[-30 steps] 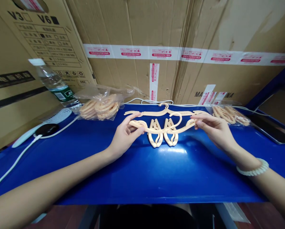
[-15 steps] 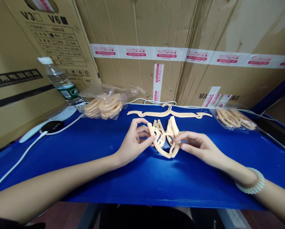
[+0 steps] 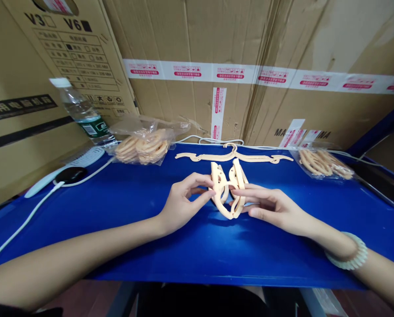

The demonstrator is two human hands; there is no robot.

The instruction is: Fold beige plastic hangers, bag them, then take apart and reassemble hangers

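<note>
Between my hands stands a folded cream plastic hanger (image 3: 229,189), its two arms pushed together above the blue table (image 3: 118,211). My left hand (image 3: 184,203) pinches its left side with thumb and fingers. The fingers of my right hand (image 3: 269,206) close on its right side. A second cream hanger (image 3: 234,156) lies unfolded and flat on the table just behind the held one.
A clear bag of cream plastic rings (image 3: 143,146) lies at the back left, another bag of cream parts (image 3: 322,163) at the back right. A water bottle (image 3: 81,113), a black puck with a white cable (image 3: 68,174) and a white fan sit left. Cardboard boxes (image 3: 236,66) wall the back.
The hanger, spread wide between my hands a second ago, has been folded together. Both hands moved inward toward the middle and a little closer to me.
</note>
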